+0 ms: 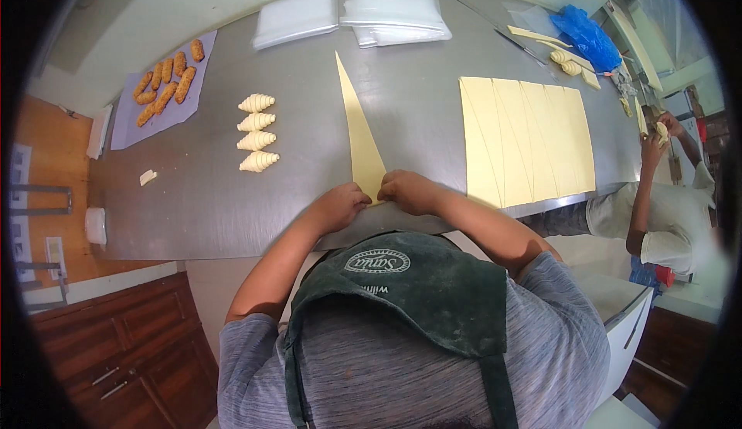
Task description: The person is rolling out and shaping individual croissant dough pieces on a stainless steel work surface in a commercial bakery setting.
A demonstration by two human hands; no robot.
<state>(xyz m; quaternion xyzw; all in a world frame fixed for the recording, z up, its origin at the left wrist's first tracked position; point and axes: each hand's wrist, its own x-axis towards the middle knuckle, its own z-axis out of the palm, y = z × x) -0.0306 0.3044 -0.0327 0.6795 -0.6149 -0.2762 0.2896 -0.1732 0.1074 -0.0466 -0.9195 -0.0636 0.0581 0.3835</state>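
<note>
A long, thin dough triangle [359, 131] lies flat on the steel table in front of me, its point toward the far side. My left hand [340, 205] has its fingers closed on the near left corner of the wide end. At the near right corner, my right hand [411, 192] is bent over the same edge, fingers closed on the dough. Left of the triangle, several rolled raw croissants [256, 123] stand in a column. To the right lies a pale dough sheet [529, 143] scored into long triangles.
Browned crumbed rolls [166, 93] lie on purple paper at the far left. Stacks of clear plastic bags [396, 13] sit along the back. A long knife [519, 45], dough scraps [568, 59] and a blue bag [585, 39] are at back right. Another person [665, 212] handles dough at the right end.
</note>
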